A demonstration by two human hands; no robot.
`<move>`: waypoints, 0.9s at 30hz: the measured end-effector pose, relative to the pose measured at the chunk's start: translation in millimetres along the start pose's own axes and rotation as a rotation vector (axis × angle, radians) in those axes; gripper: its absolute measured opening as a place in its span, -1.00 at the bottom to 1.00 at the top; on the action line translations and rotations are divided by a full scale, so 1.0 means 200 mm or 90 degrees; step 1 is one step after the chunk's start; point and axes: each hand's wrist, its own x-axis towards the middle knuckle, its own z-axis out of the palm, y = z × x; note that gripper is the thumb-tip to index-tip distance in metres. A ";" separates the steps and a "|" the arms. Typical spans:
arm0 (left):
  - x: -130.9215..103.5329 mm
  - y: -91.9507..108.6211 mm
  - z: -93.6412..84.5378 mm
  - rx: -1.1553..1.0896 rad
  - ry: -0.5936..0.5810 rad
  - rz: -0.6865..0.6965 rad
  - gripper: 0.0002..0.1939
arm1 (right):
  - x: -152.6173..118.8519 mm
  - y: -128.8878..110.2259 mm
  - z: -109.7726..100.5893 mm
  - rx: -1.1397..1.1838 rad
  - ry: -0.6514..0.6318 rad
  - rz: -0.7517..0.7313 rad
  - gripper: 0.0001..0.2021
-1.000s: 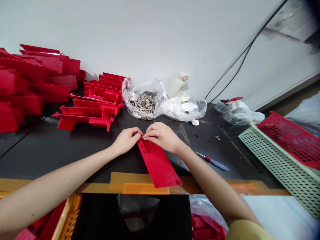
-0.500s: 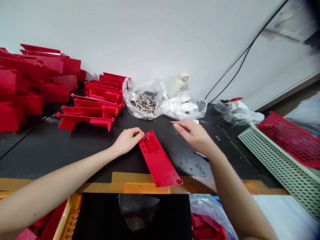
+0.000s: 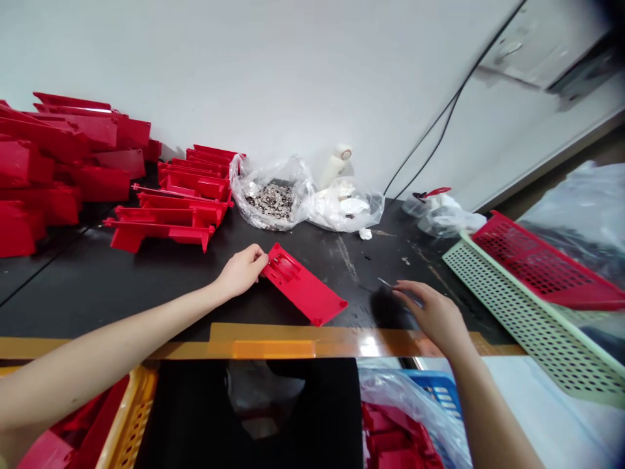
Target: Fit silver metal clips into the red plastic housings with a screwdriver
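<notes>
My left hand (image 3: pixel 243 270) pinches the upper left corner of a red plastic panel (image 3: pixel 312 294), which lies tilted over the black table. Small metal pieces (image 3: pixel 275 258) show in the recess at that end of the panel. To the right, my right hand (image 3: pixel 432 314) has its thumb and fingers closed on a thin, pointed metal tool (image 3: pixel 384 281) whose tip points left. The rest of the tool is hidden by the fingers. A clear plastic bag of small metal pieces (image 3: pixel 274 199) stands behind the panel.
Red panels stand in a row (image 3: pixel 170 218) and in a stack (image 3: pixel 92 150) on the left. A white bag (image 3: pixel 336 205) and a white bottle (image 3: pixel 336 164) stand by the wall. At right is a pale green basket (image 3: pixel 517 312). Below the table edge are yellow (image 3: pixel 137 417) and blue (image 3: pixel 446 387) baskets.
My right hand has moved down and right and taken the thin metal tool off the table. The left hand has shifted slightly left with the panel, whose near end is now raised.
</notes>
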 end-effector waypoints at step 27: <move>-0.07 -0.01 -0.13 -0.076 -0.375 -0.070 -0.73 | 0.36 -1.05 -0.01 0.739 -0.208 0.041 -0.71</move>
